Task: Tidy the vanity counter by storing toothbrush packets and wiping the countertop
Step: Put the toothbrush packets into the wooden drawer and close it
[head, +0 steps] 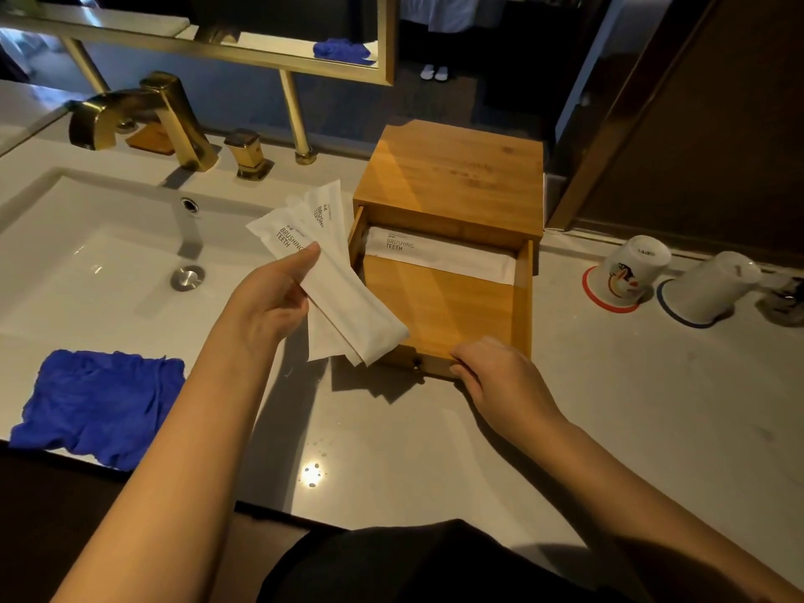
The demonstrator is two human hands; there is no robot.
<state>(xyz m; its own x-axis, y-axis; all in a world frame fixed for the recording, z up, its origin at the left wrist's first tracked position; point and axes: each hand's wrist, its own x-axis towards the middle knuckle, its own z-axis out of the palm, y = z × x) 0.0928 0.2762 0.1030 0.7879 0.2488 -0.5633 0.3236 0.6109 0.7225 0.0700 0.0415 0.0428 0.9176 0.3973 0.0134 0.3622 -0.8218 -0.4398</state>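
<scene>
Head camera talk:

— What is the left hand (265, 302) doing?

— Its grip is pinching a few white toothbrush packets (343, 298), thumb on top. They are fanned out in the air, just left of the wooden box (457, 176). Some say "BRUSHING TEETH".

— And the right hand (491, 367)?

— It is at the front edge of the box's open drawer (439, 311). Its fingers curl over that edge, pressed onto the wood, next to the little knob (416, 364).

— Is anything in the drawer?

— Yes. One packet (439, 254) lies flat at the back of it, just under the box's top.

— Where does the box sit?

— On the gray tabletop (609, 406). The white sink (87, 254) and gold tap (148, 119) are to the left of the box. A blue cloth (100, 406) lies crumpled far left of the box, at the near edge. Two cups (670, 280) stand upside down to the right of the box.
</scene>
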